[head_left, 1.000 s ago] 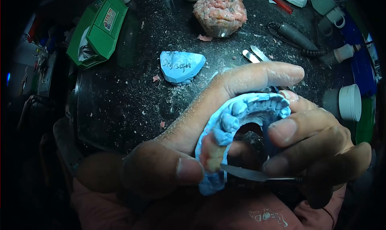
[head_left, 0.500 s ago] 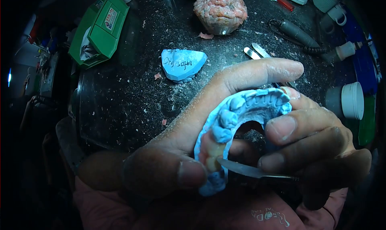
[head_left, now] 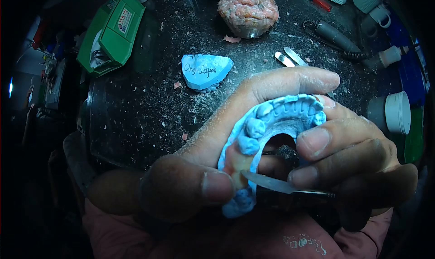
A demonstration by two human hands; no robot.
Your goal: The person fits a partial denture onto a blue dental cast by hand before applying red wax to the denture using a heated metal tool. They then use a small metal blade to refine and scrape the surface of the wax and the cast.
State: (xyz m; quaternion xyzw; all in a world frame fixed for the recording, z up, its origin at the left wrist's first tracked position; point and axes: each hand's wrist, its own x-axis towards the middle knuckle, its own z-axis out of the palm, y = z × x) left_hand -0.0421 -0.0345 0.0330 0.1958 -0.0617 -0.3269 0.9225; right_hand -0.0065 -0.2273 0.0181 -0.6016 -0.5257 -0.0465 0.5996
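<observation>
Over the near edge of the bench, the left hand gripped the blue dental model between thumb and forefinger; the right hand was closed round a knife. Within a second, its tip had moved from the inner edge of the yellowish teeth farther across them, the model shifting slightly farward.

Dental model mid-frame in left hand; knife in right hand, tip at model's lower-left arm. Behind, on bench: bin upper left, second cast upper centre-left, lump top centre. Tub near right edge.
</observation>
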